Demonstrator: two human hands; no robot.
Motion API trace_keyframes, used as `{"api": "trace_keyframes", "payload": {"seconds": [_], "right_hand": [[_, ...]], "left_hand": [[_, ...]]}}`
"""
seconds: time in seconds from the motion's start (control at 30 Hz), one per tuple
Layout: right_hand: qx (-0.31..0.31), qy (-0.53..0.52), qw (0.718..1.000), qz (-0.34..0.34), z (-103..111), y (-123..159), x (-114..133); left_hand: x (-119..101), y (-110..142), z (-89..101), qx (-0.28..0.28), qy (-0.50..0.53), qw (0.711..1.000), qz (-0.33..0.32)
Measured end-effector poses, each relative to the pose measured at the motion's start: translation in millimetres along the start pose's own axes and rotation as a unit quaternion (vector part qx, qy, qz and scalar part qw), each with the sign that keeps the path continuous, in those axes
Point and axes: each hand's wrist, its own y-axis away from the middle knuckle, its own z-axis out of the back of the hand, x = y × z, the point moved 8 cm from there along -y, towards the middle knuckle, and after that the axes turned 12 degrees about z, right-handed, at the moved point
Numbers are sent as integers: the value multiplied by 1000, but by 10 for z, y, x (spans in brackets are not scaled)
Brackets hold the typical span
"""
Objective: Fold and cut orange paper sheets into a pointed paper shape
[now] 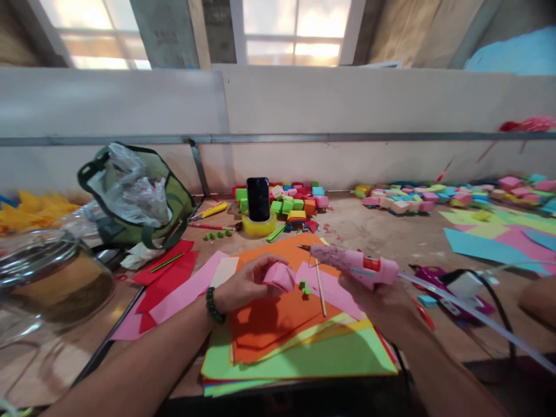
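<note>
Between the thumb and fingers of my left hand (245,282) is a small folded pink paper piece (279,277), held above the stacked paper. My right hand (373,304) grips a pink hot glue gun (354,264) by its handle, with its nozzle pointing left, just above and to the right of the pink piece. A long pale glue stick (469,315) runs out of the gun's back end. Under both hands lie orange paper sheets (264,339) on top of green sheets (313,362). A thin stick (320,289) and a small green paper scrap (304,287) rest on the orange paper.
A phone (258,200) stands in a yellow tape roll (259,225) before a heap of colourful paper blocks (293,204). At left are a green bag (169,185) and a glass jar (56,284). A purple power strip (460,301) with cords lies right, near another person's arm (538,304).
</note>
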Motion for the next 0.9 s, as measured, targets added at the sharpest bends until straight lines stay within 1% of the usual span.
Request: {"api": "trace_keyframes", "payload": {"seconds": [0.13,0.23,0.3,0.33,0.37,0.4,0.43,0.47,0.5,0.53,0.63,0.7,0.8,0.9], "right_hand": [[-86,104,988,-68,214,104,-204],[-120,144,981,-57,355,134,-288],[-140,188,971,-43,511,86,-316],[-149,225,962,-40,618,41,-324],[-162,276,947,-43,749,-15,-326],[-160,336,927,-54,874,-86,-339],[-146,404,900,-73,994,-167,-365],[-130,474,864,-103,1121,-244,-409],[-106,523,835,-135,1230,-321,-479],[-103,539,821,-155,1341,-387,-546],[-88,557,802,-198,1562,-538,-811],[-69,560,795,-224,1625,-588,-1022],[-31,548,797,-253,1627,-607,-1312],[2,528,805,-270,1576,-596,-1499]], "left_hand": [[22,-8,27,-4,14,1000,-1],[13,-8,48,-16,6,1000,-4],[3,-3,60,-26,1,1000,-4],[1,0,72,-33,1,999,-3],[1,3,91,-42,3,999,-2],[0,6,119,-53,5,999,-2],[-4,9,153,-66,9,998,-5],[-14,13,193,-79,14,997,-13],[-29,17,237,-92,21,995,-23],[-43,19,282,-104,29,994,-31],[-64,22,420,-130,72,988,-39],[-60,28,515,-149,103,983,-33],[-50,41,642,-175,133,975,-35],[-26,36,711,-182,137,973,-39]]}}
